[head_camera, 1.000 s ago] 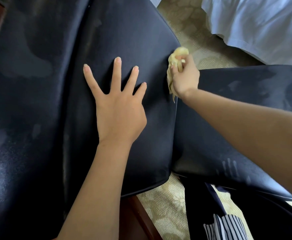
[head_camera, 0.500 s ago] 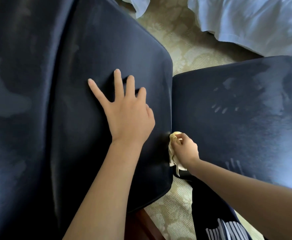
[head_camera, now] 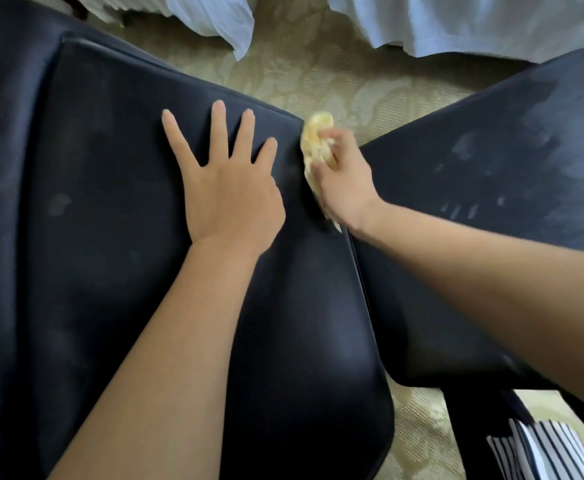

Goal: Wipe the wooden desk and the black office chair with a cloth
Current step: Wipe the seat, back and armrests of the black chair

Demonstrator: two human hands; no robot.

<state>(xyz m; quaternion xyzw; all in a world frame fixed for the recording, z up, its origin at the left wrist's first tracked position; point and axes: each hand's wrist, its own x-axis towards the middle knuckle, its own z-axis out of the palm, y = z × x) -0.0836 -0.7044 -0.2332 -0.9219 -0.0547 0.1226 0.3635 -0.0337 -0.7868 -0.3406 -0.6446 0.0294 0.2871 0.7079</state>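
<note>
The black office chair [head_camera: 110, 237] fills most of the view, and its large padded panel serves as the reference here. The left hand [head_camera: 230, 192] lies flat on the upper middle of that panel, palm down, fingers straight and spread, grasping nothing. The right hand [head_camera: 344, 181] is at the panel's right edge, just below its upper right corner. Its fingers are curled round a crumpled yellow cloth [head_camera: 316, 140], which it presses against the edge. The bunched top of the cloth sticks out above the knuckles, and a small tail shows below the wrist.

Right of the panel, across a narrow gap, is the chair's second padded panel [head_camera: 491, 202]. It is dusty grey in patches, with a few short pale streaks. The right forearm crosses over it.

Beyond the large panel's top edge lies a patterned beige carpet [head_camera: 318, 74], and past that hangs white bedding [head_camera: 474, 22]. Below and to the right of the panel, at the lower corner of the view, some black-and-white striped fabric [head_camera: 543, 448] shows.
</note>
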